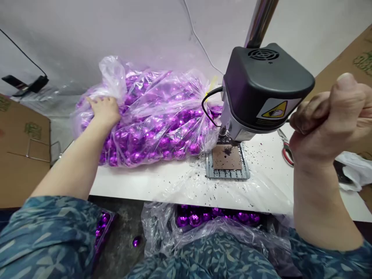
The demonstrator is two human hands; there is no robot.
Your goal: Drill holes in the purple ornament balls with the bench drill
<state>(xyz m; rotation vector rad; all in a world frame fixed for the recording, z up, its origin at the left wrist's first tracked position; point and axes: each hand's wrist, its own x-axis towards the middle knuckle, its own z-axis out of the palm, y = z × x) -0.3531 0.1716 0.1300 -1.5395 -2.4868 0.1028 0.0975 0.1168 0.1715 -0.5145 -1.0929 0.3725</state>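
Observation:
My left hand [104, 111] lies on the left end of a clear plastic bag [162, 116] full of shiny purple faceted balls, its fingers spread over the film. At the right side of a black drill press [266, 87], my right hand [331, 116] is closed in a fist with the thumb uppermost. Whatever its fingers wrap round is hidden. Below the drill head, a brown square board [227, 157] with a small hole rests on a grey metal base [228, 174]. Dark shavings lie over the board and around it.
Red-handled scissors [287, 153] lie right of the base. An open plastic-lined container of purple balls [216, 217] sits below the table's front edge [139, 197]. One loose ball [136, 241] is on the floor. Cardboard boxes [23, 147] stand at both sides.

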